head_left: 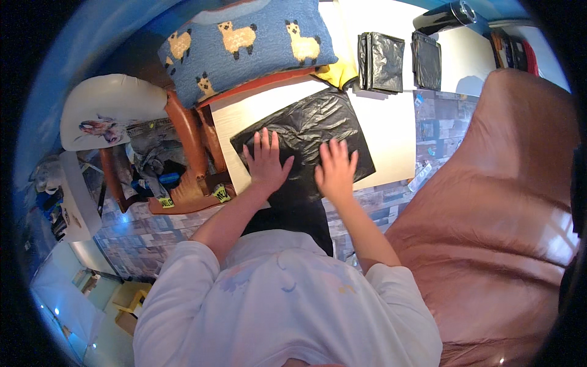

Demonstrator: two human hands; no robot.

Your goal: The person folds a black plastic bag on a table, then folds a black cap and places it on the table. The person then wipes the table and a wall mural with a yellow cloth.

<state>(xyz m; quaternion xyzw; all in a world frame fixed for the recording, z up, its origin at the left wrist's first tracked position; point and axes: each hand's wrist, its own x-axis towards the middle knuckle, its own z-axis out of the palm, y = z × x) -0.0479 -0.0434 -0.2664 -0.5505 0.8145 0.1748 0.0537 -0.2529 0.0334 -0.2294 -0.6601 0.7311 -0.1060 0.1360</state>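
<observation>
A black plastic bag lies spread flat and creased on the pale table, overhanging its near edge. My left hand rests on the bag's left part, palm down with fingers spread. On the right part lies my right hand, also palm down, its fingers apart and slightly blurred. Neither hand grips anything. Beyond the bag, a folded stack of black plastic bags sits on the table, and a second folded black stack is just right of it.
A stack of folded clothing topped by a blue knit with llamas stands at the back left, beside yellow cloth. At the far right is a black roll. A white-backed chair stands left; a brown-covered surface fills the right.
</observation>
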